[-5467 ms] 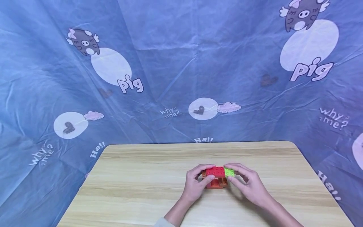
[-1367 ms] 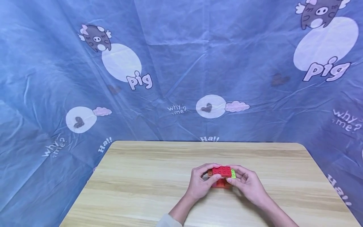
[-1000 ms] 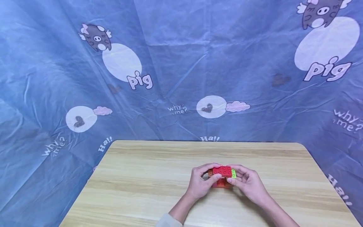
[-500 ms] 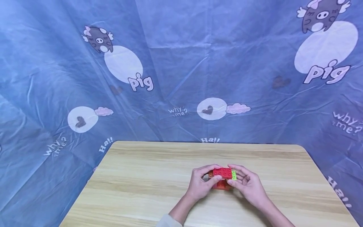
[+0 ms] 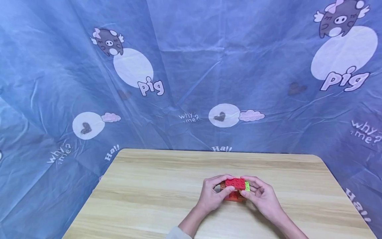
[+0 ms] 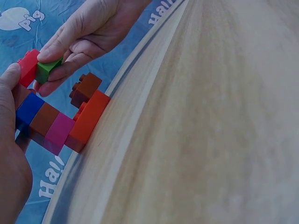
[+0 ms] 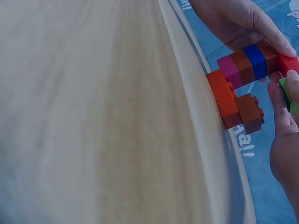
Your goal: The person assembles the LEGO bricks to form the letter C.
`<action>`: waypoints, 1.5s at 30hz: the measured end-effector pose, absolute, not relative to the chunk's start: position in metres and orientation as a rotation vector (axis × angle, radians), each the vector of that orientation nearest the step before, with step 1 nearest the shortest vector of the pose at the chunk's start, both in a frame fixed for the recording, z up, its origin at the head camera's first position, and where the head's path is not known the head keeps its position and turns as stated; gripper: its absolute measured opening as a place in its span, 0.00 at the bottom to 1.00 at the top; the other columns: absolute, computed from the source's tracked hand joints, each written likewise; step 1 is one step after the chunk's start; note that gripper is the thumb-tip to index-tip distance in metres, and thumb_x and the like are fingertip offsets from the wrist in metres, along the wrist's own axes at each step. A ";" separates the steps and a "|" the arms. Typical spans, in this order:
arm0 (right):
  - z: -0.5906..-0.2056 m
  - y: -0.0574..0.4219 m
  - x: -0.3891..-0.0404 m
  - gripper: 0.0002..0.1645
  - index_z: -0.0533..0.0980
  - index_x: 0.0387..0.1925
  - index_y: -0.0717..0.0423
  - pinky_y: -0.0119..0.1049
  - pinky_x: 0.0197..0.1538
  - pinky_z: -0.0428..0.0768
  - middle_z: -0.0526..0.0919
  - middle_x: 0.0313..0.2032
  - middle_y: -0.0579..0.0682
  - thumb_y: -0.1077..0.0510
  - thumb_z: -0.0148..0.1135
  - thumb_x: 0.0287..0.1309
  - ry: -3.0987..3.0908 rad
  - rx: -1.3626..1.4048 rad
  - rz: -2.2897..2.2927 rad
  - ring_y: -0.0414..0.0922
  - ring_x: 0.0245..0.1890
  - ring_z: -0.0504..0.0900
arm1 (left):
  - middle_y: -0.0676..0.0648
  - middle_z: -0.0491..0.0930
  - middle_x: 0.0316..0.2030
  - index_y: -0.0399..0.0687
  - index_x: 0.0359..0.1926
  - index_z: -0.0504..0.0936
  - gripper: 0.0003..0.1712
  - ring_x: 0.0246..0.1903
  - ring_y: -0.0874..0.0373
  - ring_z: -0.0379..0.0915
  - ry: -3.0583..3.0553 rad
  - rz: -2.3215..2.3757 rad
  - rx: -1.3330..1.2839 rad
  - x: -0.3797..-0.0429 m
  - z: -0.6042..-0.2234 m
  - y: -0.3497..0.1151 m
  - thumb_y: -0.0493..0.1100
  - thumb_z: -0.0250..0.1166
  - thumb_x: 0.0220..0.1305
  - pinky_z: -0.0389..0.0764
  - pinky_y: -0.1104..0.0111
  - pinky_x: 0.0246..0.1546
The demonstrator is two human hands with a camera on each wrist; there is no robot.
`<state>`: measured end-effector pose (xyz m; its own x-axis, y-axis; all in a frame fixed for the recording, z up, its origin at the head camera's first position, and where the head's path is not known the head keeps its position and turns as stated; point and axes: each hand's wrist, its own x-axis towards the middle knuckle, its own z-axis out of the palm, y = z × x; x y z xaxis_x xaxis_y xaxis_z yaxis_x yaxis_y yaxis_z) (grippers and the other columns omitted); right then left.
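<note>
A red toy brick (image 5: 235,183) lies across the top of a brick column, its right end reaching out over free space. My left hand (image 5: 210,197) grips the red brick and the column top between thumb and fingers. With my right hand (image 5: 264,200) I pinch a small green brick (image 6: 48,70) at the red brick's right end; partly covered, it appears lower than the red one. The column has brown, blue (image 6: 29,111), brown and pink (image 6: 60,131) bricks on an orange brick (image 6: 92,116). A shorter brown brick (image 6: 86,88) stands on the orange brick's other end, below the green one.
The orange base rests on a wood-grain table (image 5: 149,192). Behind the table hangs a blue cloth (image 5: 179,66) printed with pigs and words.
Several seconds ago the green brick's studs showed fully beside the red brick; now only its outer part shows. My right fingers have shifted slightly around it. The head view has also shifted.
</note>
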<state>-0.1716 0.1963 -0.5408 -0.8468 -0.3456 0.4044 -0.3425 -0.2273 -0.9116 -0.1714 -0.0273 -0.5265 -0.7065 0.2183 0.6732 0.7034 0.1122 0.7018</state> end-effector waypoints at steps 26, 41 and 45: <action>-0.537 0.192 -0.164 0.38 0.74 0.69 0.57 0.26 0.57 0.80 0.87 0.54 0.50 0.67 0.78 0.57 2.653 -0.830 -1.871 0.39 0.47 0.85 | 0.48 0.85 0.54 0.47 0.74 0.69 0.39 0.47 0.64 0.84 -2.423 -1.586 -0.851 -0.178 -0.536 -0.070 0.40 0.76 0.66 0.87 0.69 0.52; -0.544 0.188 -0.156 0.69 0.61 0.81 0.48 0.74 0.66 0.70 0.67 0.76 0.51 0.47 0.90 0.39 2.814 -0.832 -1.445 0.55 0.65 0.78 | 0.48 0.88 0.46 0.48 0.64 0.80 0.22 0.45 0.58 0.85 -2.490 -1.852 -0.362 -0.185 -0.540 -0.070 0.44 0.71 0.72 0.86 0.68 0.52; -0.547 0.186 -0.154 0.67 0.62 0.80 0.47 0.72 0.66 0.72 0.73 0.71 0.50 0.51 0.90 0.39 2.852 -0.800 -1.385 0.54 0.64 0.80 | 0.49 0.89 0.45 0.45 0.58 0.82 0.18 0.45 0.61 0.86 -2.512 -1.858 -0.296 -0.186 -0.542 -0.069 0.46 0.71 0.72 0.86 0.71 0.51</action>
